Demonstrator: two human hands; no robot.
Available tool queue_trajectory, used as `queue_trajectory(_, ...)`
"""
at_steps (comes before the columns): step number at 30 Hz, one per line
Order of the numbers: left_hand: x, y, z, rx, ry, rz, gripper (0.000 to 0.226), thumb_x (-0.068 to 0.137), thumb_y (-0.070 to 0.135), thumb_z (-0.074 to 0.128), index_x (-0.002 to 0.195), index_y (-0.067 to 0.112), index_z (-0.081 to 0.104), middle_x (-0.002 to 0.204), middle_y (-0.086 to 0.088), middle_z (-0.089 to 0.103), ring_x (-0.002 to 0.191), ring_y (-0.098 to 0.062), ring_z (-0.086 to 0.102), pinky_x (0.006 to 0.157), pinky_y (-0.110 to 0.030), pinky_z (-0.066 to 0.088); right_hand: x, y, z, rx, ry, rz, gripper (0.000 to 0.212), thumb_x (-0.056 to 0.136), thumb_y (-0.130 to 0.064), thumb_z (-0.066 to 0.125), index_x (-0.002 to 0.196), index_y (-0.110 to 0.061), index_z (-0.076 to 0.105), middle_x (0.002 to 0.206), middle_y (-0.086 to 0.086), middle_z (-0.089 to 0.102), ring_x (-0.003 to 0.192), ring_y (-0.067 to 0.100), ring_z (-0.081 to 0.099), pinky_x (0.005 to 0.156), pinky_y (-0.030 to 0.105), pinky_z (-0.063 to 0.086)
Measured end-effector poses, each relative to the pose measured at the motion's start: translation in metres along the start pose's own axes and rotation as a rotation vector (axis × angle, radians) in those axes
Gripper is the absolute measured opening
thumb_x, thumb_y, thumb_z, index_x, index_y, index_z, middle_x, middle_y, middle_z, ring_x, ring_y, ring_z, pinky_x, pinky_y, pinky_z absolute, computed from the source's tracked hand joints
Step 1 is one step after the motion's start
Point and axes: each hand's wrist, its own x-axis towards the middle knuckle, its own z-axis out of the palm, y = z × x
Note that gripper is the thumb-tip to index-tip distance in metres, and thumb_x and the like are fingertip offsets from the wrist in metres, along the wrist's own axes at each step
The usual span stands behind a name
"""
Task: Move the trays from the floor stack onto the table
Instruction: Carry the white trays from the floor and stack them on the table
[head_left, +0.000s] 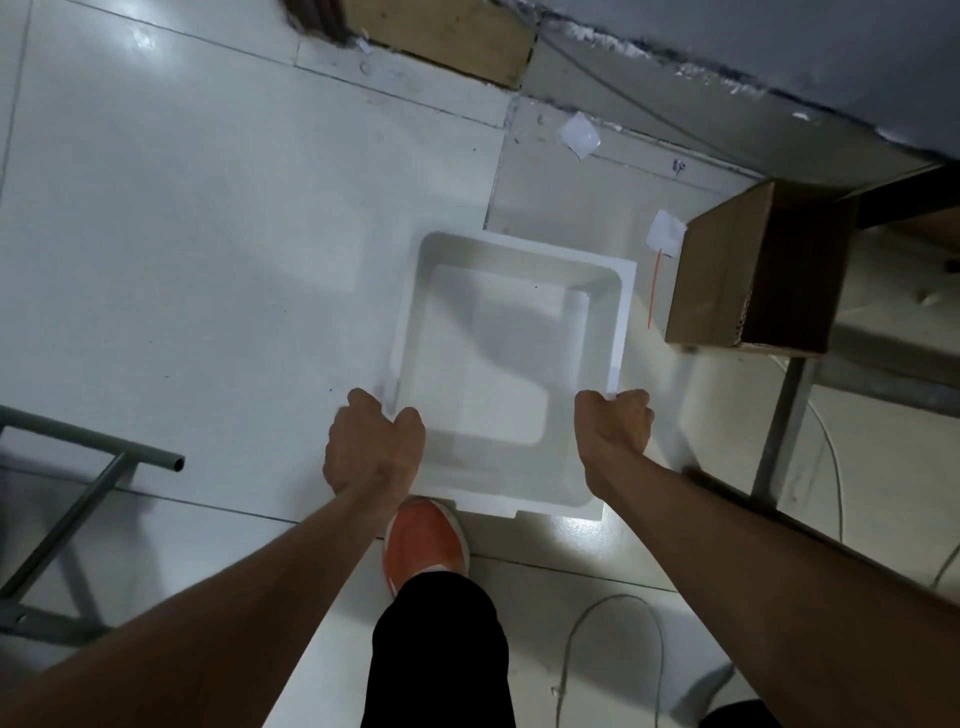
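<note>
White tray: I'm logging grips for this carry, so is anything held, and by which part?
Yes, the white tray. The left hand grips its left rim and the right hand its right rim, both near the person's end.

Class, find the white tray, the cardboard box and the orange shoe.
white tray (498, 374): head view, inner floor.
cardboard box (722, 280): head view, left side panel.
orange shoe (423, 540): head view, toe top.

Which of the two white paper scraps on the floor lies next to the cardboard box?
The nearer scrap, touching the cardboard box at its left edge, above the orange strip. The other scrap lies alone, farther away.
</note>
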Motion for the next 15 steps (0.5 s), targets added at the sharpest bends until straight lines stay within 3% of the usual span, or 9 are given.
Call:
queue_trajectory(2, 0.0, -0.001, -0.005, -0.005, -0.02, -0.019, 0.035, 0.086, 0.03, 0.053, 0.112, 0.008, 0.05, 0.102, -0.009, 0.061, 0.083, -0.023, 0.05, 0.071, -0.035, 0.038, 0.002, -0.001, -0.004, 0.03, -0.029, 0.019, 0.029, 0.082, -0.011, 0.048, 0.109, -0.003, 0.047, 0.113, 0.011, 0.05, 0.092, 0.027, 0.052, 0.074, 0.036, 0.047)
queue_trajectory(4, 0.0, -0.001, -0.008, -0.046, -0.046, -0.022, 0.035, 0.085, 0.033, 0.053, 0.112, 0.01, 0.047, 0.093, -0.006, 0.059, 0.082, -0.025, 0.052, 0.074, -0.036, 0.042, 0.002, -0.005, -0.01, 0.059, -0.046, 0.048, 0.02, 0.081, -0.012, 0.048, 0.1, -0.003, 0.05, 0.099, 0.01, 0.052, 0.069, 0.022, 0.048, 0.056, 0.026, 0.037)
queue_trajectory(7, 0.0, -0.004, -0.012, -0.122, -0.137, -0.013, 0.035, 0.084, 0.032, 0.053, 0.111, 0.015, 0.038, 0.081, -0.001, 0.054, 0.08, -0.027, 0.049, 0.092, -0.044, 0.041, 0.0, -0.005, -0.013, 0.099, -0.084, 0.085, 0.024, 0.085, -0.013, 0.05, 0.108, -0.005, 0.05, 0.099, 0.007, 0.05, 0.06, 0.013, 0.041, 0.051, 0.023, 0.027)
queue_trajectory(9, 0.0, -0.005, -0.013, -0.218, -0.221, -0.045, 0.042, 0.08, 0.036, 0.055, 0.111, 0.022, 0.031, 0.091, -0.006, 0.053, 0.089, -0.029, 0.048, 0.092, -0.045, 0.037, -0.005, -0.009, -0.014, 0.156, -0.093, 0.118, 0.025, 0.086, -0.012, 0.048, 0.11, -0.011, 0.041, 0.107, 0.004, 0.046, 0.066, 0.014, 0.042, 0.056, 0.024, 0.03)
queue_trajectory(11, -0.003, -0.005, -0.015, -0.361, -0.284, -0.088, 0.048, 0.077, 0.038, 0.056, 0.114, 0.025, 0.029, 0.104, -0.009, 0.049, 0.096, -0.029, 0.049, 0.082, -0.041, 0.043, -0.012, -0.013, -0.016, 0.107, -0.039, 0.093, 0.029, 0.086, -0.011, 0.046, 0.113, -0.012, 0.038, 0.123, 0.007, 0.042, 0.091, 0.022, 0.048, 0.071, 0.029, 0.034)
queue_trajectory(13, -0.008, -0.004, -0.017, -0.454, -0.267, -0.076, 0.042, 0.085, 0.03, 0.055, 0.118, 0.018, 0.032, 0.096, -0.004, 0.049, 0.082, -0.02, 0.05, 0.07, -0.032, 0.042, -0.02, -0.021, -0.02, 0.054, 0.015, 0.066, 0.037, 0.086, -0.009, 0.045, 0.122, -0.008, 0.037, 0.134, 0.009, 0.037, 0.117, 0.027, 0.044, 0.081, 0.032, 0.03)
queue_trajectory(15, -0.015, -0.001, -0.021, -0.489, -0.19, -0.072, 0.038, 0.085, 0.028, 0.054, 0.116, 0.017, 0.035, 0.096, -0.005, 0.054, 0.084, -0.022, 0.054, 0.077, -0.036, 0.047, -0.03, -0.029, -0.026, 0.047, 0.028, 0.056, 0.04, 0.086, -0.009, 0.045, 0.126, -0.007, 0.036, 0.134, 0.009, 0.041, 0.121, 0.03, 0.044, 0.084, 0.035, 0.033)
